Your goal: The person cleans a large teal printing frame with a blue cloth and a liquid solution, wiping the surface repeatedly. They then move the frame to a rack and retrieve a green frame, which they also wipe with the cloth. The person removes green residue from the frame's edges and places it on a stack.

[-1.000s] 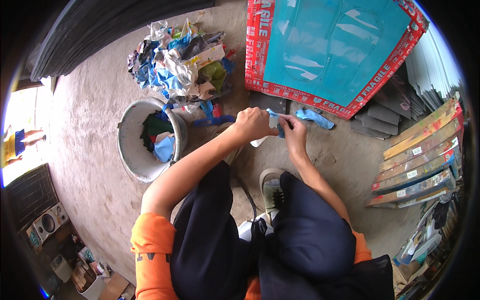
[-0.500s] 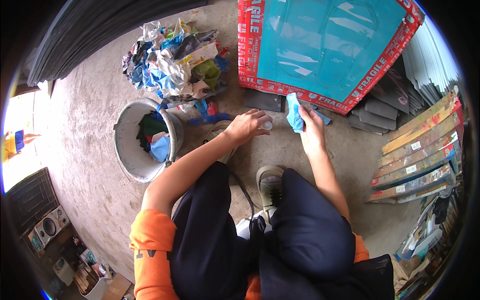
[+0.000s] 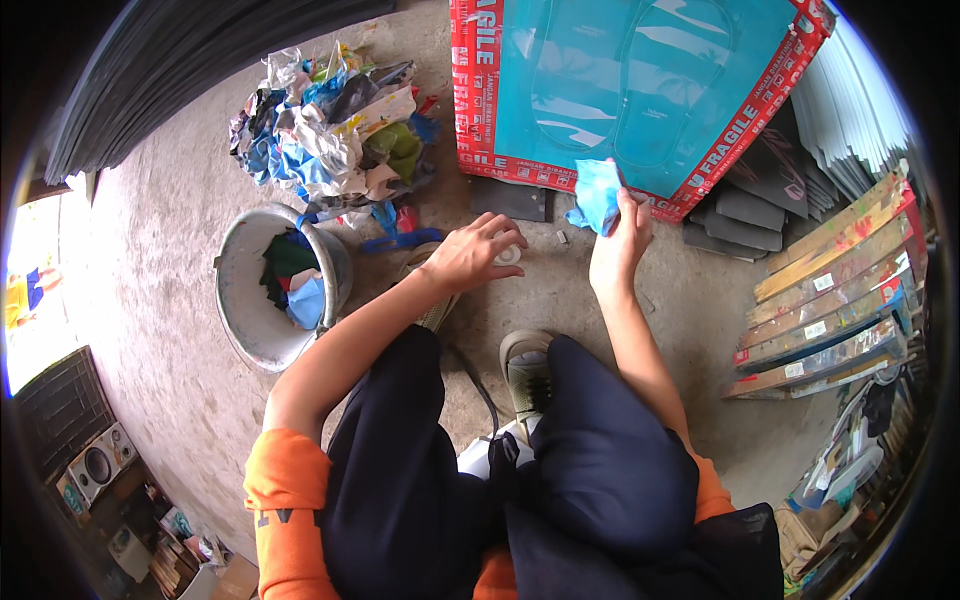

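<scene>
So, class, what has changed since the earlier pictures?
The hands have drawn apart. The right hand has moved right and forward, carrying a blue cloth toward the teal panel; it alone holds the cloth now. The left hand still holds a small whitish container. The bucket and rag pile stayed put.

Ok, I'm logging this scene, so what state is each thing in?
Container: in left hand; lid unclear
Blue scrap: crumpled, in right hand
Bucket: upright, scraps inside
Pile: loosely heaped
Panel: edges taped
Slats: paint-stained
</scene>
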Action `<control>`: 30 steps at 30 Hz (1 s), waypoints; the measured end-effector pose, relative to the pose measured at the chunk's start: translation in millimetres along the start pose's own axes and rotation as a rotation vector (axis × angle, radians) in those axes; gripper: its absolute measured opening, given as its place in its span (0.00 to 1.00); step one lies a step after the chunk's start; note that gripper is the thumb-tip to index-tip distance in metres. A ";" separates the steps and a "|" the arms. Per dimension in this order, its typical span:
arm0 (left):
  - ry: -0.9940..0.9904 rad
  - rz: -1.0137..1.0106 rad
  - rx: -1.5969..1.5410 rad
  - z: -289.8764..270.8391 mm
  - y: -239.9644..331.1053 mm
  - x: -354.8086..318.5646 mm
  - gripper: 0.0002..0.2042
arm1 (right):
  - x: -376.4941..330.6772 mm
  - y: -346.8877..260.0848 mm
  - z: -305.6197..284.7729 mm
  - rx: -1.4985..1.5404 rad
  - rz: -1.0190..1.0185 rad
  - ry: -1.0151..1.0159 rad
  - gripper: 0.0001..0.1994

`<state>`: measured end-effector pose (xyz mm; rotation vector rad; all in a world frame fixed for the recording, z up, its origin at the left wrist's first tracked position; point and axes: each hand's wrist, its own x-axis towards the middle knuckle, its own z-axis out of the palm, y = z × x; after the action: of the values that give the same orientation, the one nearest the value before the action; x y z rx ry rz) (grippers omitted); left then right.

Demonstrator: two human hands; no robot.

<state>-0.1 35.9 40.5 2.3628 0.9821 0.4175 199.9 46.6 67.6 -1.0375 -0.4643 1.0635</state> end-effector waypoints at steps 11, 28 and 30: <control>-0.042 -0.048 0.000 -64.1 -22.6 10.5 0.15 | 66.4 56.0 10.3 -0.912 -0.949 0.149 0.05; 0.304 -0.219 -0.014 -45.2 -53.4 26.3 0.14 | 99.1 41.6 -25.6 -1.319 -1.349 -0.322 0.15; 0.355 -0.217 0.002 -43.4 -52.1 35.9 0.13 | 98.5 44.8 -27.3 -1.229 -1.336 -0.246 0.15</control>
<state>-24.8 108.2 47.4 2.1943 1.3823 0.7666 243.0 125.0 0.9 -1.2211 -1.8110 -0.4508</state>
